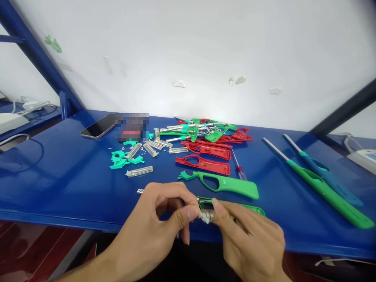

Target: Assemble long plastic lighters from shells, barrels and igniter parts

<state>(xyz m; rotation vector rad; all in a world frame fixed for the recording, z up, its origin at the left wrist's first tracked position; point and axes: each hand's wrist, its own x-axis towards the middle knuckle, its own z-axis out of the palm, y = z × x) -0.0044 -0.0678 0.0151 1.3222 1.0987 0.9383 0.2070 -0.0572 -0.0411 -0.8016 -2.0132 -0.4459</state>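
In front of me, near the table's front edge, my right hand (249,239) grips a clear lighter fuel tank (210,216). A pale blue-white piece shows at the tank's left end. There my left hand (160,223) pinches with thumb and index finger; what lies between the fingertips is too small to make out. Behind both hands lies a green lighter handle shell (249,208), partly hidden by the fingers, with a metal tube tip (140,191) showing left of my left hand. Another green handle shell (235,186) lies just beyond it, beside a teal trigger piece (185,176).
Red handle shells (205,164) and a screwdriver (241,172) lie farther back, before a heap of lighter parts (199,129). Several clear tanks (140,171) and teal pieces (119,158) lie left. Two assembled lighters (329,196) rest right; a phone (100,126) is back left.
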